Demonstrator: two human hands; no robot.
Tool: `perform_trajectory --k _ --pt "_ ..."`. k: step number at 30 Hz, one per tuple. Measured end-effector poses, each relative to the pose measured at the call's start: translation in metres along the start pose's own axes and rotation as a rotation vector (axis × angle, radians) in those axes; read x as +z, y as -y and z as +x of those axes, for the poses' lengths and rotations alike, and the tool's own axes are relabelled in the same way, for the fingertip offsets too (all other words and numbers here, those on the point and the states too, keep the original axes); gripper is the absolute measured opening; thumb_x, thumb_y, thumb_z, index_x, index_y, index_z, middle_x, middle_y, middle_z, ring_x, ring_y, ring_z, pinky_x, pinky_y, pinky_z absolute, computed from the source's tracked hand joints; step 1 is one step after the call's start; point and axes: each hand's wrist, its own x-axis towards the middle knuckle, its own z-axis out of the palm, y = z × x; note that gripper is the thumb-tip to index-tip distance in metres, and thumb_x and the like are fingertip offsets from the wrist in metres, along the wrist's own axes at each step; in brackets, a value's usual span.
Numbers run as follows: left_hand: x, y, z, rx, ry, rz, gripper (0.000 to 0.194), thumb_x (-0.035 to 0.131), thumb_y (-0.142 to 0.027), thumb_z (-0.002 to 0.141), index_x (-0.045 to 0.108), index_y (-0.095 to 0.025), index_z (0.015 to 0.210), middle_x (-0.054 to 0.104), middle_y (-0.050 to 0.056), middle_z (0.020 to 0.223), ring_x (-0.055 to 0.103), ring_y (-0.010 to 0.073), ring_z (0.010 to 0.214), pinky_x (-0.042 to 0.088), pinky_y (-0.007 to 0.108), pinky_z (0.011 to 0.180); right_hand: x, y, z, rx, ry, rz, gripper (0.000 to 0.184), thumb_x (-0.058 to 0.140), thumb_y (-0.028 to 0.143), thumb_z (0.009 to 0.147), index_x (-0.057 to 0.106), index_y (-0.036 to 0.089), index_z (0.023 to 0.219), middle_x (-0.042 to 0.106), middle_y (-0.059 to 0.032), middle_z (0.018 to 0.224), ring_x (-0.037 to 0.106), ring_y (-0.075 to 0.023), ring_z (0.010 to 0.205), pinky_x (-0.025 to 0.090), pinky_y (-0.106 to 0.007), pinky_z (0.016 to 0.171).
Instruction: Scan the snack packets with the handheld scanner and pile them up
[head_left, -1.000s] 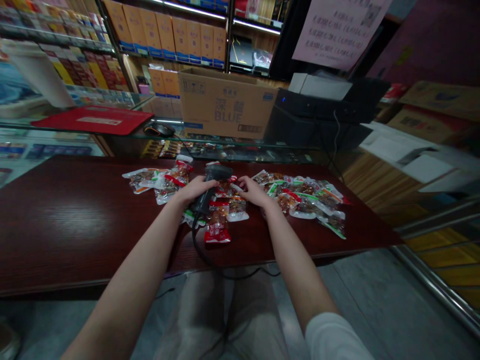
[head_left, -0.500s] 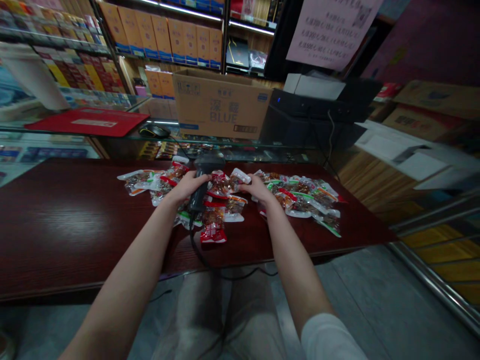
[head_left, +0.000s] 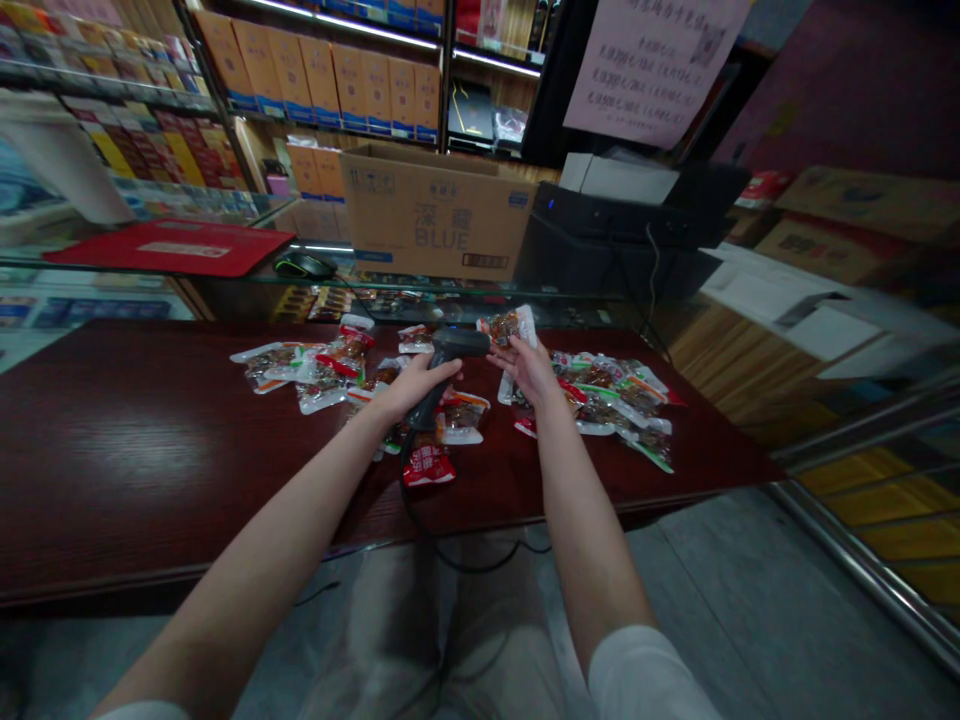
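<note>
A black barcode scanner (head_left: 459,345) is gripped by its handle in my left hand (head_left: 416,385), its head pointing right. My right hand (head_left: 531,370) holds up a clear snack packet (head_left: 508,326) with brown food inside, close to the scanner's head. Under and around my left hand lie several similar vacuum-packed snack packets (head_left: 463,415), one with a red end (head_left: 427,466). More packets (head_left: 300,365) lie to the left. A second group of packets (head_left: 611,395) is spread to the right of my right hand.
The packets lie on a dark red wooden desk (head_left: 150,430). Behind it, a glass counter bears an open cardboard box (head_left: 439,215), a mouse (head_left: 304,265), a red mat (head_left: 180,248) and a black printer (head_left: 637,215). The scanner's cable (head_left: 465,568) hangs over the desk's front edge.
My right hand has lifted a snack packet from the pile, up beside the scanner. My left hand has shifted right with the scanner, whose head now points right toward that packet.
</note>
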Motion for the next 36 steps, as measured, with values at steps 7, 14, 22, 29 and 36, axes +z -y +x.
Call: perform_trajectory --k 7,14,22,29,36 --pt "0.003 -0.006 -0.009 0.048 0.01 -0.067 0.05 0.066 -0.062 0.073 0.057 -0.014 0.084 0.055 -0.002 0.055 0.049 0.009 0.046 0.037 0.022 0.046 0.004 0.0 -0.004 -0.001 0.001 -0.009 0.023 0.07 0.031 0.077 0.057 0.025 0.094 0.072 -0.0004 0.1 0.069 -0.0196 0.097 0.059 -0.043 0.087" --pt "0.005 -0.004 -0.01 0.043 0.007 -0.039 0.046 0.066 -0.06 0.076 0.057 -0.015 0.081 0.054 -0.002 0.053 0.048 0.0088 0.045 0.035 0.021 0.044 0.006 -0.003 -0.006 -0.007 0.065 0.015 0.022 0.071 0.029 0.076 0.057 0.025 0.093 0.07 -0.0016 0.104 0.069 -0.0201 0.097 0.059 -0.046 0.087" --pt "0.002 -0.006 -0.013 0.004 -0.03 -0.022 0.053 0.066 -0.065 0.073 0.061 -0.014 0.087 0.056 0.0 0.052 0.048 0.0098 0.043 0.036 0.021 0.043 0.01 -0.007 -0.004 -0.016 0.052 -0.073 0.031 0.071 0.015 0.067 0.058 0.024 0.093 0.071 0.0029 0.084 0.072 -0.0179 0.082 0.059 -0.042 0.088" --pt "-0.008 -0.013 -0.019 -0.034 -0.013 -0.075 0.06 0.068 -0.07 0.069 0.061 -0.014 0.089 0.057 0.0 0.054 0.05 0.0095 0.045 0.038 0.019 0.041 -0.003 0.008 0.001 -0.206 -0.252 -0.415 0.043 0.067 0.021 0.07 0.046 0.024 0.108 0.069 -0.0021 0.096 0.07 -0.0188 0.085 0.056 -0.039 0.084" --pt "-0.03 -0.019 -0.017 -0.032 -0.038 -0.134 0.06 0.065 -0.071 0.072 0.063 -0.013 0.084 0.056 0.001 0.051 0.05 0.0104 0.041 0.037 0.021 0.04 -0.045 0.04 -0.021 -0.129 -0.753 -1.419 0.041 0.062 0.038 0.081 0.054 0.016 0.114 0.063 -0.0189 0.117 0.056 -0.039 0.117 0.03 -0.063 0.103"
